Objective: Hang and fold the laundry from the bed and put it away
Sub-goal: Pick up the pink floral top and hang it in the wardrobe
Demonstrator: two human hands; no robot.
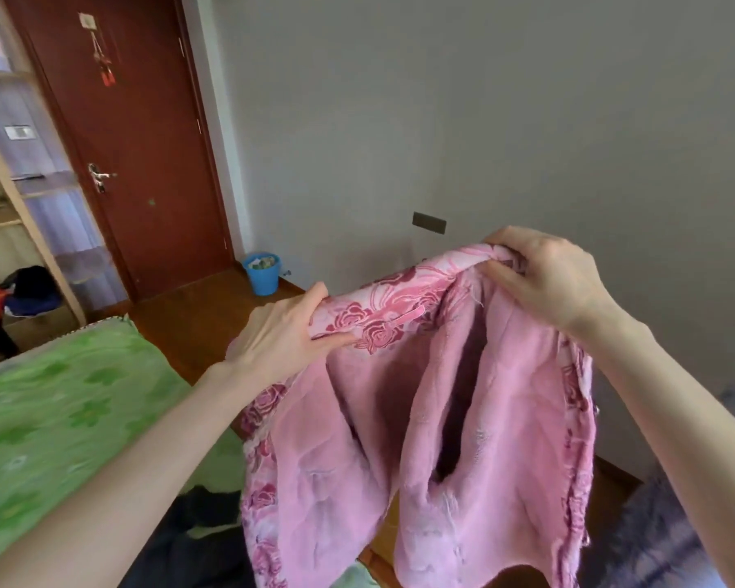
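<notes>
— Where's the pink garment [421, 439]?
— Up in the air, just right of the bed [60, 418]; both hands grip its top edge, left hand [281, 333] lower and nearer the bed, right hand [548, 278] higher.
— Long axis?
— Hangs straight down, fleecy lining facing the person, top edge slanting up rightward.

We saw only two forearms and two hands of the person, both arms entering from the lower edge of the head view. The left hand [283, 333] and the right hand [554, 275] were bare, with no glove, ring, watch or bracelet that we could make out, and the fingernails looked short and unpainted where they showed. Both forearms were uncovered from wrist to the frame edge, so no sleeve or cuff was visible, and the arms were slender with smooth outlines, slightly blurred toward the bottom corners.
</notes>
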